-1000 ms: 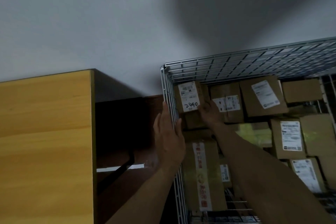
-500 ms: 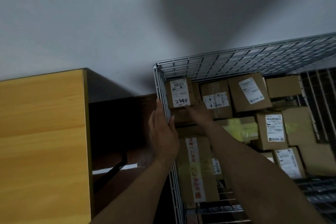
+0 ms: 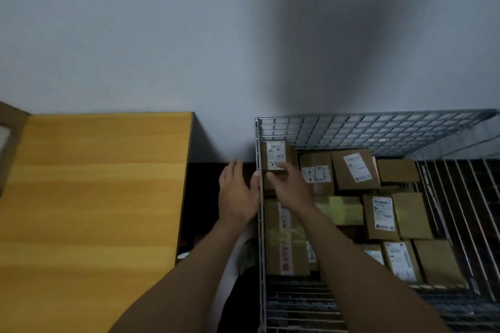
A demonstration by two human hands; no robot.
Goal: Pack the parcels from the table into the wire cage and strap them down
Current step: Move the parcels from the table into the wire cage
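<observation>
A wire cage stands to the right against the wall, holding several cardboard parcels. In its far left corner sits a small labelled parcel with handwritten digits. My right hand is inside the cage, its fingers curled on that parcel's near edge. My left hand lies flat with straight fingers against the outside of the cage's left wall, thumb at the wire. A long taped parcel lies below my hands. Other labelled parcels fill the back and right.
A yellow wooden table takes up the left, with a dark gap between it and the cage. A brown box edge shows at the far left. The grey wall rises behind.
The view has shifted right and down, so the cage and table sit lower. My right hand has slid from under the small parcel up onto its near edge. My left hand stays on the cage wall.
</observation>
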